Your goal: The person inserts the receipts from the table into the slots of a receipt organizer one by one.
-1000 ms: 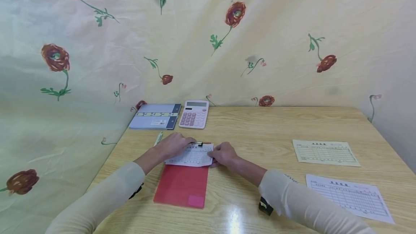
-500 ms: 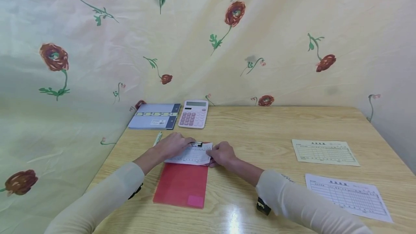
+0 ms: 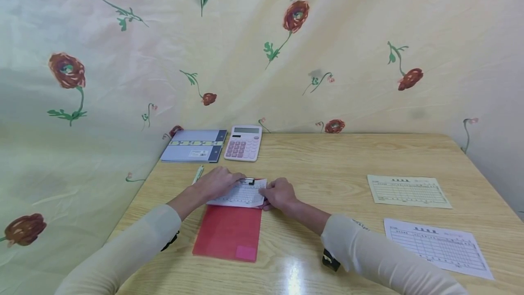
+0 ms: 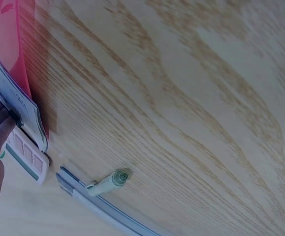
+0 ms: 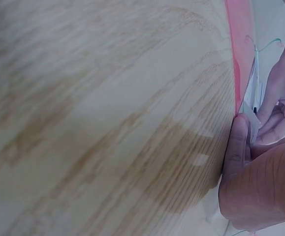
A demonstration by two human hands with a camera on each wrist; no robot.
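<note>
We see clipped paper slips (image 3: 242, 196) between the two hands, over a red folder (image 3: 227, 233); the left hand (image 3: 217, 183), fingers bent, grips the black clip (image 3: 251, 181) at their far edge; the right hand (image 3: 281, 193), thumb against fingers, pinches their right edge; we judge the slips light, limp and easily creased, best held by the edges; the clip looks stiff and springy.
</note>
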